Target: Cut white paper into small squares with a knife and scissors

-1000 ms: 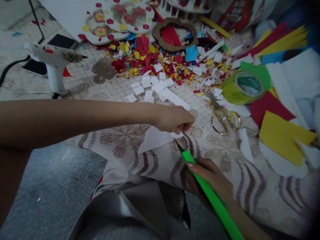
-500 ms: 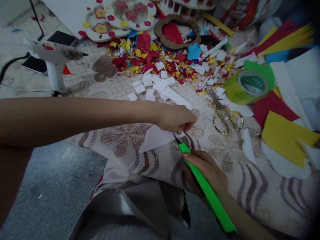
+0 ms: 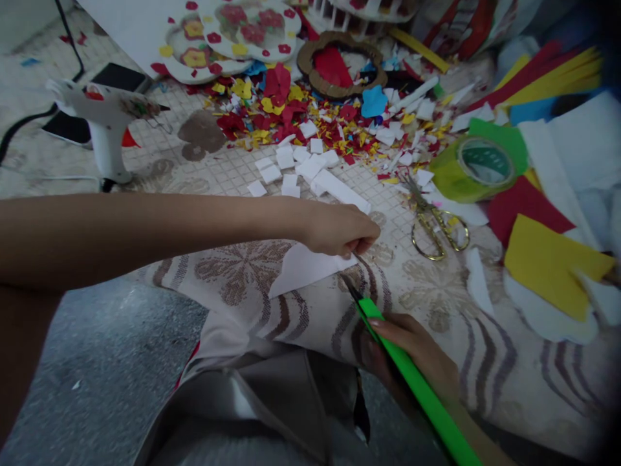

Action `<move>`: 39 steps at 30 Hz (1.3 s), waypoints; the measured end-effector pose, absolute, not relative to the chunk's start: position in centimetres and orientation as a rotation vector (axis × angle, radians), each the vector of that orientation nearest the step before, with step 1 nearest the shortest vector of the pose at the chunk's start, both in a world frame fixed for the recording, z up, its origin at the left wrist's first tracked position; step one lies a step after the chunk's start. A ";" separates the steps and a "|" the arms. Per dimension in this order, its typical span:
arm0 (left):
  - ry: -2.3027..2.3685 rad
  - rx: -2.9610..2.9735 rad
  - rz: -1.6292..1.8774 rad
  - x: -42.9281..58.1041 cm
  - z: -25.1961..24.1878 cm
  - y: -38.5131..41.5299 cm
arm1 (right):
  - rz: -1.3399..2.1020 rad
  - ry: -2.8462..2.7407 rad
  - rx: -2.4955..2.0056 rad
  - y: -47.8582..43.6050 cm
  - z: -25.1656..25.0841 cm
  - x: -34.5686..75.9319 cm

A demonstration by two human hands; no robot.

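Note:
My left hand (image 3: 339,230) reaches across from the left and presses down on a white foam sheet (image 3: 303,266) lying on the patterned cloth (image 3: 242,268), fingers curled on its right end. My right hand (image 3: 412,353) grips a green utility knife (image 3: 412,375); its dark blade tip sits just below and right of the sheet's edge, close to my left fingers.
Gold scissors (image 3: 436,223) lie right of my left hand. A green tape roll (image 3: 478,167) and coloured foam sheets (image 3: 548,259) fill the right side. Small white foam squares (image 3: 301,169) and coloured scraps (image 3: 310,116) lie beyond. A white glue gun (image 3: 104,120) stands at the left.
The knife pushed up against the sheet's edge near my left fingers, then drew back down and right. My left hand stayed on the sheet.

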State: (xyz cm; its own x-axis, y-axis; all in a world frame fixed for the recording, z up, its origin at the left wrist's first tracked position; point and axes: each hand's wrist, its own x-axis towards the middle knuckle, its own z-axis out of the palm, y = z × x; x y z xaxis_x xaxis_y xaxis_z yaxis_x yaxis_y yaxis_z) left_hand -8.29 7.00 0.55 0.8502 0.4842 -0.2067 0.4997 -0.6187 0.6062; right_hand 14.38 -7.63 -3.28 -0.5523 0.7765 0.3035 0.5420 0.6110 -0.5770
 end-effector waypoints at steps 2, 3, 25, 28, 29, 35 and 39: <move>0.685 2.352 0.001 -8.4 0.5 7.0 | 0.580 -2.241 -1.044 -7.7 -3.4 14.8; 0.666 2.360 0.021 -8.5 0.4 6.9 | 0.588 -2.229 -1.039 -7.7 -3.4 15.0; 0.557 2.423 0.216 -9.7 -0.6 6.6 | 0.618 -2.133 -1.067 -8.0 -3.7 15.0; 0.552 2.413 0.239 -9.7 -1.0 6.7 | 0.627 -2.136 -1.051 -8.1 -3.5 14.9; 0.553 2.410 0.245 -9.7 -1.0 6.7 | 0.630 -2.137 -1.061 -8.2 -3.4 14.8; 0.578 2.394 0.212 -9.9 -0.4 6.5 | 0.619 -2.027 -1.197 -8.5 -3.3 14.2; 0.574 2.383 0.197 -10.2 0.2 6.4 | 0.603 -2.005 -1.163 -8.3 -3.3 14.3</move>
